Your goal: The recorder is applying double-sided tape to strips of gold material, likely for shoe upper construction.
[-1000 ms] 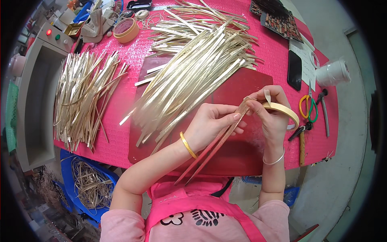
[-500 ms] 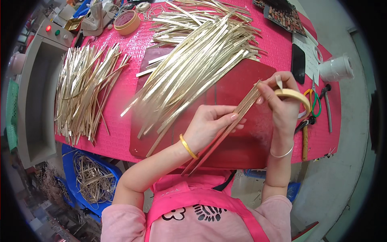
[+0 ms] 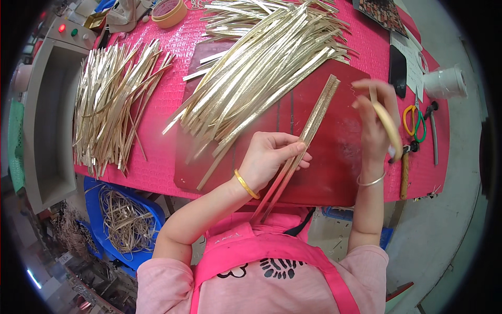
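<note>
My left hand (image 3: 274, 157) pinches a few flat gold strips (image 3: 320, 111) between thumb and fingers. Their top ends lean up to the right; the lower ends, reddish here, hang toward my apron. To the right, my right hand (image 3: 375, 118) is raised, its fingers apart from the strips and smeared by motion. A pale yellow roll of tape (image 3: 387, 125) hangs looped on it, with a short pale strip near the fingers. Beneath both hands lies a dark red board (image 3: 334, 172). A large heap of gold strips (image 3: 266, 73) covers its far part.
Another gold bundle (image 3: 112, 104) lies left, beside a grey box with buttons (image 3: 47, 104). A blue basin (image 3: 94, 209) of tangled strips stands below the table's edge. At right are scissors (image 3: 410, 121), a dark phone (image 3: 397, 71) and a plastic-wrapped white roll (image 3: 444, 82).
My right hand has let go of the strips' upper end and moved off to the right, carrying the tape roll. The left hand keeps its pinch. The whole view has shifted slightly.
</note>
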`<act>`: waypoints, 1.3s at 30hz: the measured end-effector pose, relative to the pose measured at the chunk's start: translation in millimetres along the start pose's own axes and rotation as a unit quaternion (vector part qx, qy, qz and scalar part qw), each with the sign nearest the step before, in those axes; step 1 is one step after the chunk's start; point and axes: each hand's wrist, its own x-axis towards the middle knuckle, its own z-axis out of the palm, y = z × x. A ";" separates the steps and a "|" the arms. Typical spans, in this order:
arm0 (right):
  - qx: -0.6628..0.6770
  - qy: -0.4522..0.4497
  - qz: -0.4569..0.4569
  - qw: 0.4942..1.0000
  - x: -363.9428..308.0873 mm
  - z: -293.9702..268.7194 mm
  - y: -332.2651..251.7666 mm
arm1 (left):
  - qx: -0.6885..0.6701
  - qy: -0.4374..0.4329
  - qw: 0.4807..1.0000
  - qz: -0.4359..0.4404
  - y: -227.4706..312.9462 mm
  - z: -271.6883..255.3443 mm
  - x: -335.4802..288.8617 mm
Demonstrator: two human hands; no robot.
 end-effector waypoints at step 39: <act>-0.053 -0.085 0.201 0.974 -58.1 53.6 -14.6 | -0.017 0.010 0.995 0.101 3.2 -4.4 -16.0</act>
